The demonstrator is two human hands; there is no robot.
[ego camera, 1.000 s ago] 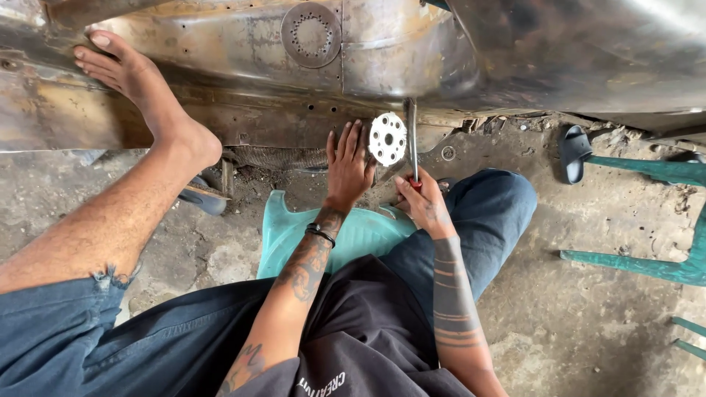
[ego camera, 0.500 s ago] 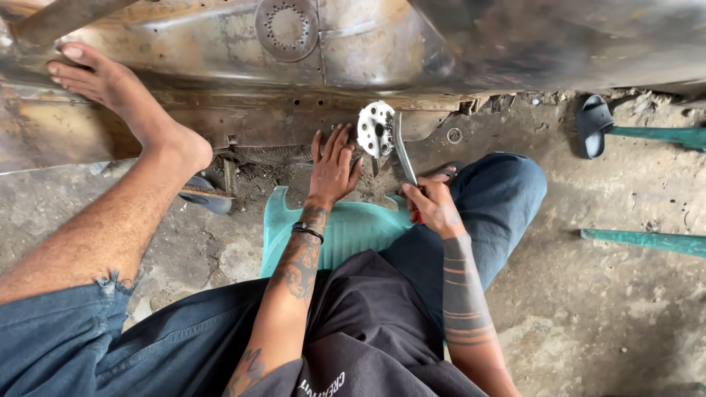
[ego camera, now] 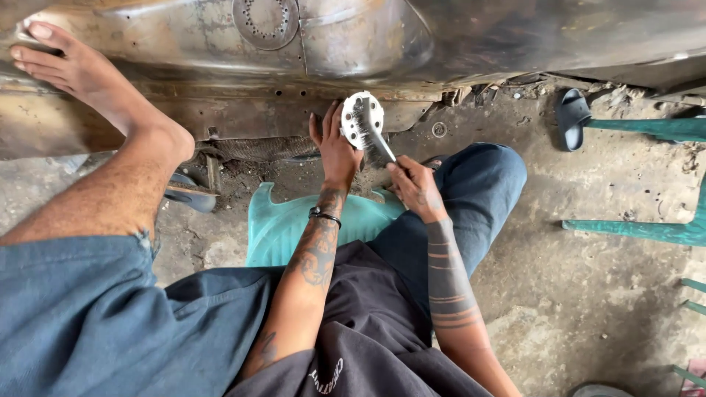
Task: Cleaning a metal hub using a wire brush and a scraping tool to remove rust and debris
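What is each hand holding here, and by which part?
The left hand holds a white perforated disc by its lower left edge. The right hand holds a wire brush by its handle end, bristles against the disc.

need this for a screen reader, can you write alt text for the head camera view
Seen from above, a seated person's left hand holds a white round disc with holes while the right hand draws a wire brush across it. One bare foot rests on a rusty metal body panel, above a dirty concrete floor.
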